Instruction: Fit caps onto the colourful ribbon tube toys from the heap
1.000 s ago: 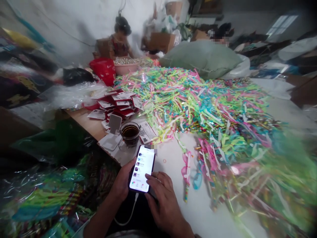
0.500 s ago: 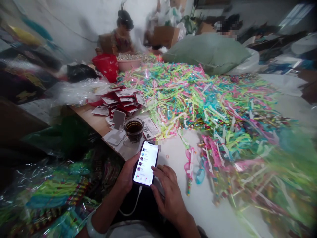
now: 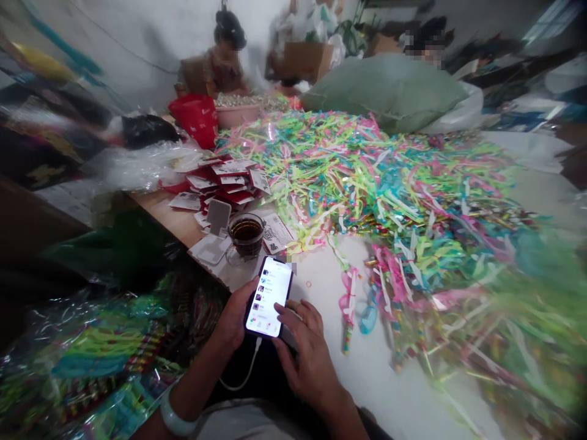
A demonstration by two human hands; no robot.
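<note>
A smartphone (image 3: 268,299) with a bright list on its screen is tilted up over the table's near edge. My left hand (image 3: 236,315) is closed around its left side. A white cable (image 3: 250,370) runs from the phone's bottom end down to my lap. On the phone's right, my right hand (image 3: 305,342) has its fingers apart and holds nothing. One fingertip lies over the screen's lower right edge, and the thumb is near the bottom corner. Just beyond the phone stands a glass cup (image 3: 246,235) of dark liquid, beside an opened white case (image 3: 217,220).
A big heap of colourful ribboned sticks (image 3: 339,171) covers much of the table. Red and white packets (image 3: 233,177) are piled at left, near a red bag (image 3: 195,119) and a pink basin (image 3: 237,115). Bagged sticks (image 3: 101,348) sit lower left. Across the table is a person (image 3: 224,61).
My right hand has shifted slightly left, its fingertip further over the screen. The phone stays in my left hand. The whole view has moved a little.
</note>
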